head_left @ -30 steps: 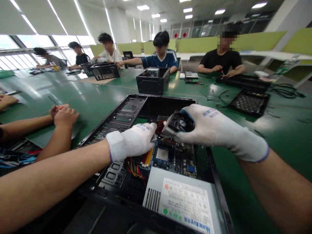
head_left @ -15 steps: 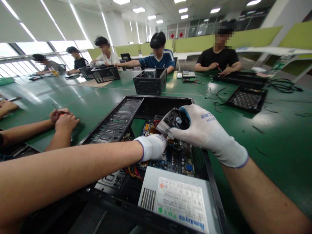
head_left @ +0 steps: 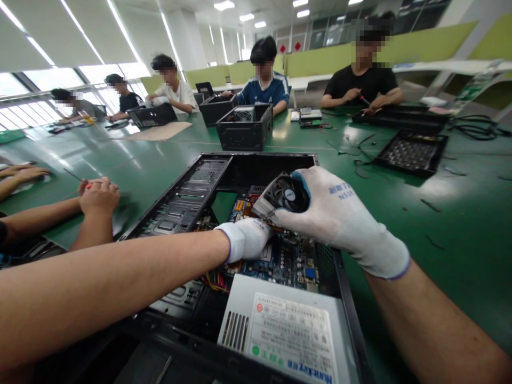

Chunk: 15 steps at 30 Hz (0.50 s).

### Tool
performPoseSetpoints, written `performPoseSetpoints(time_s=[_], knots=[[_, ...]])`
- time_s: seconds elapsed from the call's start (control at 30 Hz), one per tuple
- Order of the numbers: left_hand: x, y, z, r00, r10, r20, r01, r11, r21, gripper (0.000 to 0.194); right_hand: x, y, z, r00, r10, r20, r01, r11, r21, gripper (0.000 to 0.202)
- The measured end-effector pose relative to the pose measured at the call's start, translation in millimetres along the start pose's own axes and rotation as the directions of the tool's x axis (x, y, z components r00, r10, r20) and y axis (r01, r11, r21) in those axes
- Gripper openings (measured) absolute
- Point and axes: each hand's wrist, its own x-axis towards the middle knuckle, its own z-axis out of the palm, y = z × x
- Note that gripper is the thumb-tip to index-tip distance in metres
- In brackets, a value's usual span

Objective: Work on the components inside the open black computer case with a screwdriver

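Gripped in my gloved right hand (head_left: 320, 205) is a black cooling fan (head_left: 288, 193) on a metal heatsink, tilted and held above the motherboard (head_left: 288, 261). My gloved left hand (head_left: 250, 239) reaches in just below the heatsink, its fingers hidden behind the glove's back and the cooler. Both hands are inside an open black computer case (head_left: 188, 194) lying flat. A grey power supply (head_left: 280, 333) with a printed label sits at the near end of the case. Coloured cables (head_left: 216, 280) lie left of it.
On the green table (head_left: 420, 229), another person's hands (head_left: 99, 194) hold a screwdriver at the left. Smaller black cases (head_left: 244, 130) stand beyond. A black tray (head_left: 412, 152), cables and scraps lie at the right. Several people sit across.
The fan and heatsink have turned slightly in my right hand, showing more of the fan's face. Across the table, a person has drawn a black case closer beside another. The view has shifted slightly.
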Motion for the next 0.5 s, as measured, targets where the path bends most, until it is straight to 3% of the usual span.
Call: performPoseSetpoints(time_s=[0.1,0.2,0.37,0.5], knots=[[-0.7,3.3,-5.9,0.999,-0.004,0.04,0.003,1.0,0.019,0.062,0.1,-0.2,-0.4,1.0,-0.011,0.002,0.011,1.0,-0.008,0.05],[-1.0,4.1,-7.9,0.998,-0.011,0.065,0.01,1.0,0.013,0.06,0.3,-0.7,-1.2,1.0,-0.01,0.023,0.01,1.0,-0.004,0.051],[-1.0,1.4,-4.7,1.0,-0.009,0.0,0.009,0.999,-0.05,0.068,0.3,-0.8,-1.6,1.0,-0.004,0.029,0.005,1.0,-0.008,0.051],[-1.9,-1.0,-3.4,0.999,-0.04,0.015,0.041,0.995,-0.09,0.068,0.7,-0.6,-1.4,0.999,-0.012,0.038,0.012,1.0,-0.007,0.047]])
